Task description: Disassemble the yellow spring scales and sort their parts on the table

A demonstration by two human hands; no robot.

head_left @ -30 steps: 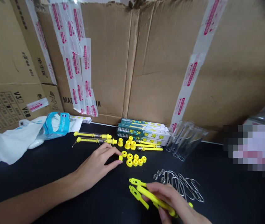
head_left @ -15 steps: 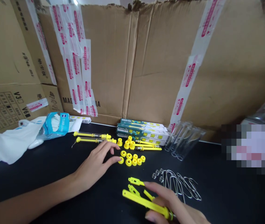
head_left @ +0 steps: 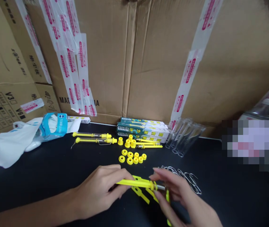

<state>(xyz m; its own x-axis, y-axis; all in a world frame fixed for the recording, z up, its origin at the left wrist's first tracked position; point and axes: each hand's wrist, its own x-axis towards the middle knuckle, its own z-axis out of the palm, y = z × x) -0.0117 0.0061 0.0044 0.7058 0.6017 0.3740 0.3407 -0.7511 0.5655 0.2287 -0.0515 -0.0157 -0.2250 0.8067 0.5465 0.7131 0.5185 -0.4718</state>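
My left hand (head_left: 98, 192) grips a long yellow plastic bar (head_left: 134, 183) near the bottom middle of the black table (head_left: 219, 164). My right hand (head_left: 181, 198) has its fingers around the bar's far end, by a yellow collar and a short metal tip (head_left: 160, 187). Flat yellow plastic pieces (head_left: 140, 194) lie partly hidden under the bar. Just beyond my hands sit several yellow plastic rings (head_left: 130, 157), and bent wire hooks (head_left: 184, 178) lie behind my right fingers. Two assembled yellow spring scales (head_left: 93, 137) lie further back on the left.
Stacked printed boxes (head_left: 142, 129) and more yellow parts stand at the table's back edge, with clear plastic tubes (head_left: 185, 137) to their right. A white bag (head_left: 11, 145) and blue-labelled packet (head_left: 54, 126) lie left. Taped cardboard (head_left: 101, 63) forms the backdrop. A pixelated patch (head_left: 254, 145) covers the right.
My left hand has moved from the yellow rings down onto the yellow bar. The bar now lies more level and sits between my hands. The whole view has shifted slightly.
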